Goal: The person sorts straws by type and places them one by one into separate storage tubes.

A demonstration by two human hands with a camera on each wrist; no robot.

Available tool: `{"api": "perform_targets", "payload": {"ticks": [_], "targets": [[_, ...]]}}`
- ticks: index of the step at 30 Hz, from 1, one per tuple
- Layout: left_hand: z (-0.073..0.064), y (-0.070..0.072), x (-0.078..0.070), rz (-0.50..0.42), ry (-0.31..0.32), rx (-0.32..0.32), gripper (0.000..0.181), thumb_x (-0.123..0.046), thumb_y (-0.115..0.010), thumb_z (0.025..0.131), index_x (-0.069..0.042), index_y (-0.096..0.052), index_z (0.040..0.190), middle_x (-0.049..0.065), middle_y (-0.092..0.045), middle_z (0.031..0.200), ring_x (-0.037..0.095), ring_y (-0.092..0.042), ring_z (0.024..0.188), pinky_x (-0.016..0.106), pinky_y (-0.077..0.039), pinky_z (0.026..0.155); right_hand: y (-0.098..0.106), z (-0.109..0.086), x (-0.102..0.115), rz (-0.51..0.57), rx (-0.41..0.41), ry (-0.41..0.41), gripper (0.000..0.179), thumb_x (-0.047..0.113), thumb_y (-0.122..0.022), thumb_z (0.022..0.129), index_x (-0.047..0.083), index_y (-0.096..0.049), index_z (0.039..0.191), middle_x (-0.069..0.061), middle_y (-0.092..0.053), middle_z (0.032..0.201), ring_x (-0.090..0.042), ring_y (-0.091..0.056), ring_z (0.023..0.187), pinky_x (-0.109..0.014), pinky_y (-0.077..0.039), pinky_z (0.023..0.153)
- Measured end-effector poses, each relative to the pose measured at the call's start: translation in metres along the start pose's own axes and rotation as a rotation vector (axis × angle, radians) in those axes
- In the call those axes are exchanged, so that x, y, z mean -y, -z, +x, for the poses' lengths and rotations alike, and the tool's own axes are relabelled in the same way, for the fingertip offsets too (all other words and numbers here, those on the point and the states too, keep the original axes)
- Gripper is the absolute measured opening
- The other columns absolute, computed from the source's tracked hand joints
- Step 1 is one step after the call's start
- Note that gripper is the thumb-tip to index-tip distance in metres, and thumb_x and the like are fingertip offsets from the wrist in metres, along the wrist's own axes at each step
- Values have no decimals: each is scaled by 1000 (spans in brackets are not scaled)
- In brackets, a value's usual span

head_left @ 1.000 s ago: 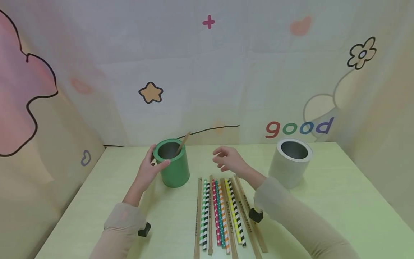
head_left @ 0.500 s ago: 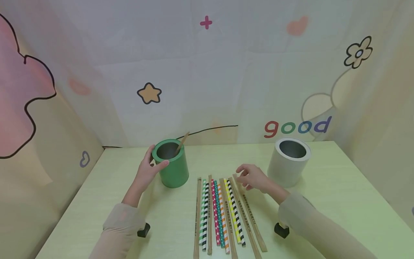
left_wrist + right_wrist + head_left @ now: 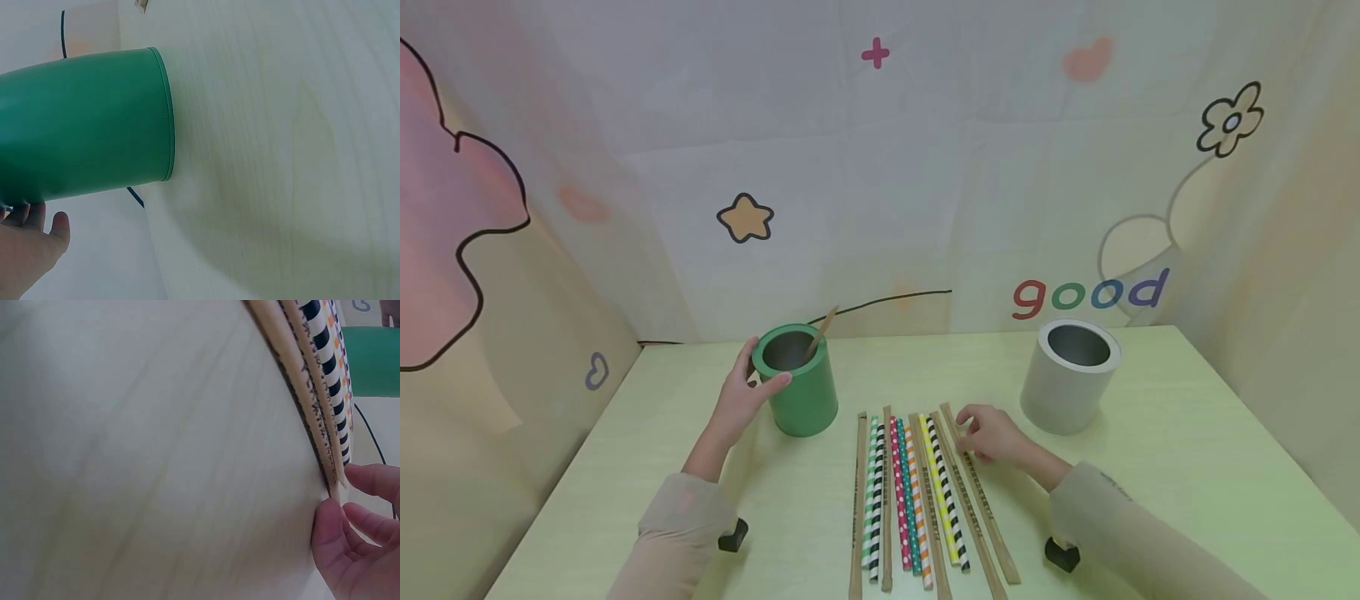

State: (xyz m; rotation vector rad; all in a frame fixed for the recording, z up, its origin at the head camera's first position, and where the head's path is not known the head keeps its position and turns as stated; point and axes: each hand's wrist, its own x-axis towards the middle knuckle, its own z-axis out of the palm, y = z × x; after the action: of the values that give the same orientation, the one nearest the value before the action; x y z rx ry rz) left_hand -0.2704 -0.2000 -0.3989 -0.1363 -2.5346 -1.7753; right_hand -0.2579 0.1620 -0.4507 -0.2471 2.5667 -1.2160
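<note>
My left hand grips the green cup, thumb on its near rim and fingers along its left side. A brown paper-wrapped straw leans inside this cup, its end above the rim. In the left wrist view, the cup rests on the table and my fingers touch its side. My right hand is at the far end of the rightmost paper-wrapped straw. The right wrist view has my thumb and index finger at that straw's end, apart, one either side; a firm pinch is not visible.
Left of that straw lie several more in a row: paper-wrapped ones, striped ones such as a black-and-white straw, and dotted ones such as a pink straw. A white cup stands at the back right of the table, before a printed cloth.
My right hand has moved right and down, from between the cups to the rightmost straw's far end. The left hand stays on the green cup. The view has shifted slightly.
</note>
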Motion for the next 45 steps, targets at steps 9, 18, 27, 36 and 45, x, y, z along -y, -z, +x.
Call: {"api": "perform_targets", "payload": {"ticks": [9, 18, 27, 36, 45], "targets": [[-9, 0, -15, -17, 3, 8, 83, -25, -61, 83, -11, -5, 143, 10, -12, 148, 30, -10, 136, 51, -13, 107, -8, 2, 4, -200, -79, -10, 29, 7, -67, 71, 1, -56, 97, -4, -54, 67, -10, -44, 44, -22, -38, 45], [0, 1, 3, -6, -7, 0, 86, -33, -62, 81, -17, -5, 143, 7, -14, 148, 28, -12, 136, 51, -14, 107, -8, 0, 9, -192, -61, -96, 31, -3, -58, 73, -3, -54, 104, -6, -53, 62, -12, -50, 47, -21, -43, 41], [1, 1, 5, -1, 1, -7, 88, -38, -63, 79, -18, -6, 143, 6, -15, 148, 28, -13, 136, 50, -16, 107, -8, -1, 10, -235, -84, -98, 31, 0, -58, 73, -2, -55, 104, -3, -48, 54, -10, -45, 43, -18, -38, 38], [2, 1, 8, 1, 2, -4, 88, -38, -63, 79, -18, -5, 143, 5, -13, 148, 28, -12, 136, 50, -16, 107, 2, -1, 7, -110, -119, -72, 27, 3, -58, 71, -2, -58, 98, -3, -48, 53, -10, -42, 40, -21, -38, 39], [3, 0, 8, 15, -4, -8, 88, -38, -62, 79, -18, -5, 143, 5, -14, 148, 28, -12, 136, 49, -16, 107, 30, -6, 40, 92, -36, 87, 23, 3, -52, 77, -3, -53, 99, -3, -47, 61, -12, -42, 44, -28, -44, 47]]}}
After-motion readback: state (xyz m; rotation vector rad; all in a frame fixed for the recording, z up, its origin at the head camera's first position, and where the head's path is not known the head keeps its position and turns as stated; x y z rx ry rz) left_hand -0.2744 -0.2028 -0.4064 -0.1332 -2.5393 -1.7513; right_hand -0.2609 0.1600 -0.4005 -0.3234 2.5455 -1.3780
